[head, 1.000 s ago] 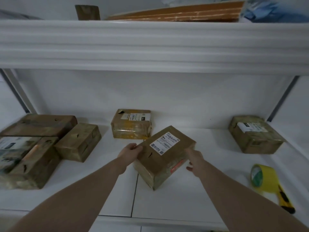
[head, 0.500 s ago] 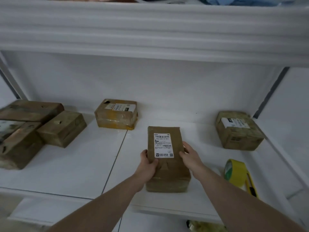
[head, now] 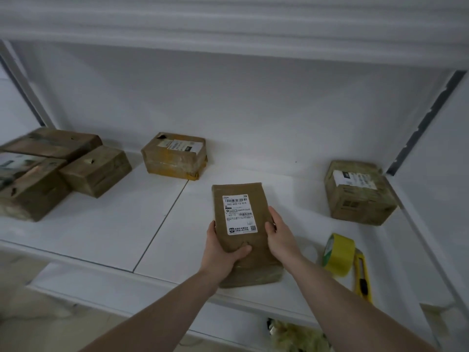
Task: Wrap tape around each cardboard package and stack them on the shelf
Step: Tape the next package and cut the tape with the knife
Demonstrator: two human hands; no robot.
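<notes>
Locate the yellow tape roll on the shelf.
In the head view the tape roll stands on edge at the shelf's right front, beside a yellow knife and right of the right hand.

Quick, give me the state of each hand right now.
Left hand: grips the labelled package, thumb curled over its top.
Right hand: grips the same package's right edge, fingers curled onto it.
</notes>
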